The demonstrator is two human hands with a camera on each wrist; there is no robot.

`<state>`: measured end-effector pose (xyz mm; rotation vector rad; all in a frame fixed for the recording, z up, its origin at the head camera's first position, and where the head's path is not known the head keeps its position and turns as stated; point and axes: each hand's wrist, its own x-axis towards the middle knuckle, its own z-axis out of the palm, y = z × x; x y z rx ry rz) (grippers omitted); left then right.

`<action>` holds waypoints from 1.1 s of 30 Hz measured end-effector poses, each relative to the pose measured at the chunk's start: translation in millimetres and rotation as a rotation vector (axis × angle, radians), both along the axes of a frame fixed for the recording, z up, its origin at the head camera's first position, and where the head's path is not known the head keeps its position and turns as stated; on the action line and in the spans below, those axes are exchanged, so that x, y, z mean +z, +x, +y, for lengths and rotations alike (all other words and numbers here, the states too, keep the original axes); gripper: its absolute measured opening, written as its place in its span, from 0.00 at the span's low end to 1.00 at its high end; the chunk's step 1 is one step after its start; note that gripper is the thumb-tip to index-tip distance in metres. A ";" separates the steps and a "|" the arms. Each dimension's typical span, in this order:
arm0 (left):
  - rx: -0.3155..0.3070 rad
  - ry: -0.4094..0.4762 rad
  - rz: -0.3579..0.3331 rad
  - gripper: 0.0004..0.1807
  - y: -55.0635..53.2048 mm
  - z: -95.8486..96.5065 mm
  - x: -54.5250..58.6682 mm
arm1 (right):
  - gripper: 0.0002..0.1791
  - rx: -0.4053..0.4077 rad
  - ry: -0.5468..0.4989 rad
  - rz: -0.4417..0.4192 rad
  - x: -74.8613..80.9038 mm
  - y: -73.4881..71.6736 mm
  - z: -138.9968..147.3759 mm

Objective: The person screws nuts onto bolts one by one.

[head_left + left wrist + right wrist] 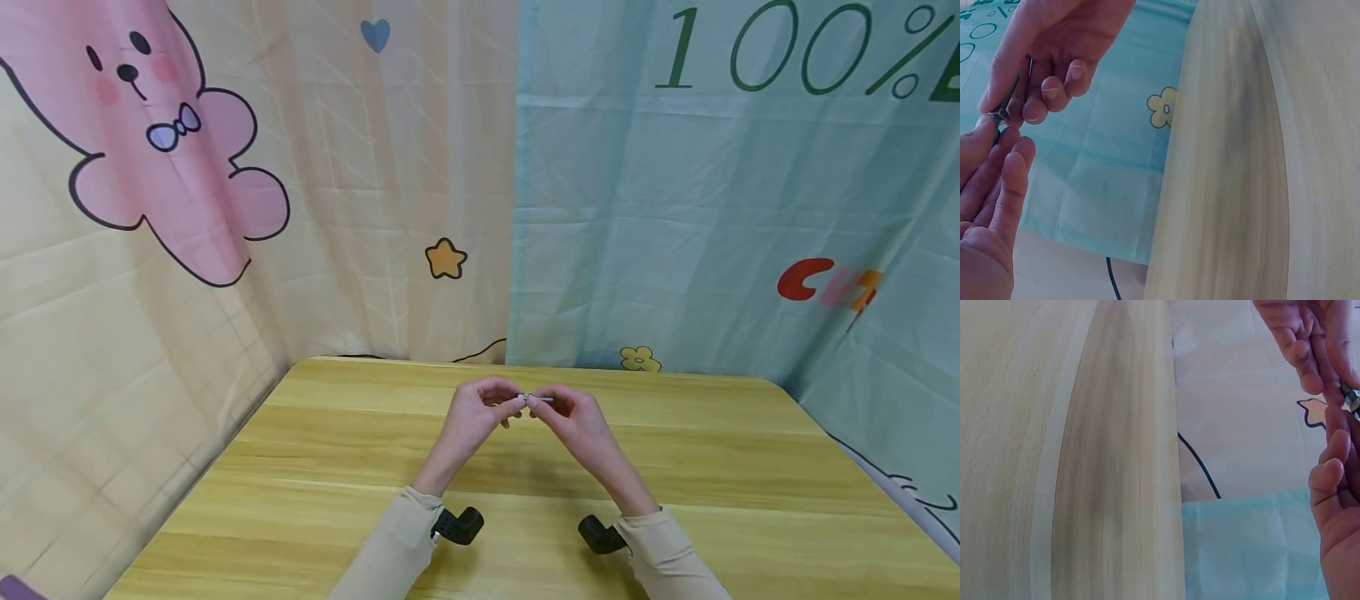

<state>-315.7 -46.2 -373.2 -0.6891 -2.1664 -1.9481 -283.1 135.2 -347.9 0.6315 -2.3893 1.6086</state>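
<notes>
A small silvery metal bolt point(527, 397) with a thicker collar and a thin shank is held in the air over the far part of the table. My left hand point(477, 412) pinches its left end between thumb and forefinger. From the other side, my right hand point(576, 419) pinches it near the collar, the thin shank pointing right across the fingers. In the left wrist view the bolt point(1001, 115) shows dark, with its collar between the two hands' fingertips. Part of the bolt point(1350, 395) shows at the right edge of the right wrist view; fingers hide the rest.
The wooden table point(360, 467) spreads below both hands. Printed curtains hang beyond its far edge, a cream one point(337, 275) on the left and a light blue one point(660, 225) on the right. Black wrist mounts point(459, 527) stick out from the sleeves.
</notes>
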 end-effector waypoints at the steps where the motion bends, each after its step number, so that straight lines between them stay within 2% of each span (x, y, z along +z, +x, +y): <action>1: 0.001 -0.003 0.000 0.05 0.1 0.2 -0.1 | 0.09 -0.008 0.009 -0.002 0.3 0.2 -0.1; 5: -0.004 -0.009 -0.002 0.05 -0.5 1.0 -1.7 | 0.09 -0.034 0.021 -0.027 1.1 1.2 -0.5; 8: -0.002 -0.006 -0.001 0.05 -0.7 1.2 -2.4 | 0.10 -0.022 -0.006 -0.033 0.2 0.8 -0.9; 11: 0.002 0.004 -0.008 0.06 -1.0 1.0 -2.4 | 0.13 0.019 -0.046 0.003 -1.7 -1.0 -0.8; 12: 0.001 0.006 -0.009 0.06 2.2 0.8 1.4 | 0.13 0.036 -0.058 0.017 -2.4 -1.6 -0.7; 16: 0.002 0.013 -0.024 0.07 2.0 1.1 3.1 | 0.11 0.062 -0.069 0.056 -3.7 -2.9 -0.8; 26: 0.004 0.013 0.006 0.05 -2.1 1.4 -1.4 | 0.08 0.039 -0.045 0.042 -1.6 -2.4 -0.6; 33: 0.004 -0.002 -0.001 0.05 -0.2 2.8 0.0 | 0.10 -0.029 0.017 0.028 2.0 1.4 -0.9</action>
